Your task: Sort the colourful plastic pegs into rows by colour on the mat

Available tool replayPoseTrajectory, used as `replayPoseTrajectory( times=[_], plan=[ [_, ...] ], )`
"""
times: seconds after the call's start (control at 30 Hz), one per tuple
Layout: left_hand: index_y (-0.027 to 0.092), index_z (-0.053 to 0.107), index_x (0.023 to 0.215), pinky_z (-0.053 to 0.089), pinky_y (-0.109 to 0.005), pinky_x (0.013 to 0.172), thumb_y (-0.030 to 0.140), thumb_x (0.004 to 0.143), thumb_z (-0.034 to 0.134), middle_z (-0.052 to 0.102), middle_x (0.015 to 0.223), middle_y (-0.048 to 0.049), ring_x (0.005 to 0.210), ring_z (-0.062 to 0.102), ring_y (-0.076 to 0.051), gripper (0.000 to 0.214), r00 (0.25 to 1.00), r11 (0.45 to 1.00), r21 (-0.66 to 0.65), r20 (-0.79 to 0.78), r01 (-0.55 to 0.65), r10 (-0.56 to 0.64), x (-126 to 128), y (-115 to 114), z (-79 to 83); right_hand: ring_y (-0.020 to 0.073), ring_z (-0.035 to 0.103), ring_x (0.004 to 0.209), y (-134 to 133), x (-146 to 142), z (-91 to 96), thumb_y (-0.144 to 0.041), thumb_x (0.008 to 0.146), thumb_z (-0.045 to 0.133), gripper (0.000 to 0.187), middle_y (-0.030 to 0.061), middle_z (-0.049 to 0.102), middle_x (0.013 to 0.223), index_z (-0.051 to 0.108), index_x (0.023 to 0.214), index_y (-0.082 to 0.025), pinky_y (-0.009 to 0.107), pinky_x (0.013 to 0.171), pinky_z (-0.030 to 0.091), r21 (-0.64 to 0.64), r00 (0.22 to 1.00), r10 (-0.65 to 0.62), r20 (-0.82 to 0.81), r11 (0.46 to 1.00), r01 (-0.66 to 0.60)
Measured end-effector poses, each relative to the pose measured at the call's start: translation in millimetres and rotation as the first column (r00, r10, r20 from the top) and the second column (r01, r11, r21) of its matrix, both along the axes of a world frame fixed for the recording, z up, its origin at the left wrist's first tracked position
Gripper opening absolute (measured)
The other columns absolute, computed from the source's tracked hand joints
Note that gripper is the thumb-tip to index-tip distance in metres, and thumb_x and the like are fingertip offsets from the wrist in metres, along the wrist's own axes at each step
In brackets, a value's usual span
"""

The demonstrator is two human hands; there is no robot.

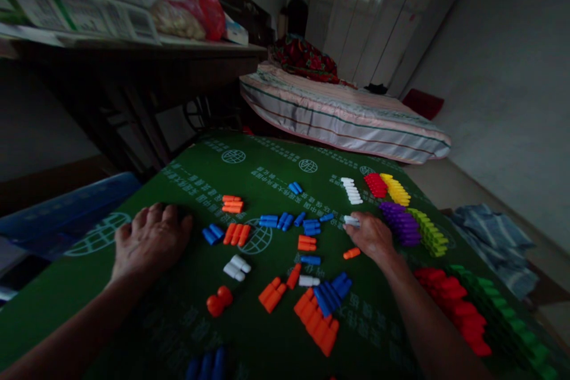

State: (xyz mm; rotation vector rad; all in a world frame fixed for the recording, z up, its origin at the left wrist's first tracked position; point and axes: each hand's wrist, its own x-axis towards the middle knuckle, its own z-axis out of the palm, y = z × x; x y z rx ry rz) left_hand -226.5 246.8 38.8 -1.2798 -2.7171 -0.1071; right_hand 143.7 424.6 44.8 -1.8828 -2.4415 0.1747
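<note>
My left hand (151, 239) lies palm down on the green printed table cover (196, 320), its fingers together and curled at the tips; nothing shows in it. My right hand (371, 234) pinches a small white peg (351, 221) just below a neat row of white pegs (352, 190). Loose blue pegs (285, 221), orange pegs (237, 234) and white pegs (237, 268) are scattered between the two hands. More orange pegs (317, 322) and blue pegs (332, 294) are heaped near my right forearm.
Sorted rows lie on the right: red (376, 184), yellow (395, 189), purple (401, 223) and light green (428, 231), with long red (454, 309) and green (503, 314) rows nearer me. A striped mattress (342, 116) lies beyond the table, a dark shelf (133, 53) to the left.
</note>
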Motion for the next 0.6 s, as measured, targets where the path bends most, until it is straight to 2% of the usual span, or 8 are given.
replayPoseTrajectory(
  times=[0.2,0.4,0.5,0.6],
  plan=[
    [0.014,0.050,0.116,0.034,-0.055,0.100,0.053,0.085,0.006,0.047,0.131,-0.0178,0.129,0.035,-0.036,0.067,1.000,1.000,-0.005,0.016,0.002,-0.002,3,1,3.3,0.0227,0.065,0.098,0,-1,0.5,-0.038,0.084,0.057,0.034,0.0084,0.068,0.108,0.065,0.114,-0.024,0.029,0.076,0.045,0.001,1.000,0.014,0.020,1.000,-0.014],
    [0.014,0.050,0.118,0.034,-0.056,0.099,0.054,0.085,0.005,0.047,0.133,-0.0182,0.129,0.035,-0.037,0.069,1.000,1.000,0.020,0.001,0.005,-0.005,2,0,1.4,0.0226,0.065,0.098,4,5,-7.4,-0.039,0.082,0.058,0.035,0.0078,0.068,0.109,0.066,0.112,-0.024,0.028,0.076,0.045,0.028,0.999,0.010,-0.050,1.000,-0.009],
    [0.013,0.050,0.118,0.034,-0.056,0.099,0.054,0.086,0.006,0.047,0.133,-0.0183,0.129,0.035,-0.037,0.068,1.000,1.000,0.024,-0.005,0.003,-0.003,1,0,-0.3,0.0215,0.066,0.096,19,10,-9.0,-0.042,0.081,0.059,0.036,0.0063,0.070,0.108,0.066,0.112,-0.025,0.028,0.076,0.046,0.062,0.991,-0.009,-0.130,0.998,0.017],
    [0.013,0.050,0.118,0.035,-0.055,0.099,0.053,0.086,0.006,0.047,0.133,-0.0185,0.129,0.035,-0.036,0.067,1.000,1.000,0.030,-0.013,0.008,-0.007,1,-1,-1.1,0.0218,0.066,0.094,46,14,-7.2,-0.043,0.079,0.061,0.039,0.0067,0.071,0.106,0.066,0.113,-0.025,0.029,0.076,0.048,0.100,0.982,-0.037,-0.183,0.993,0.056]
  ],
)
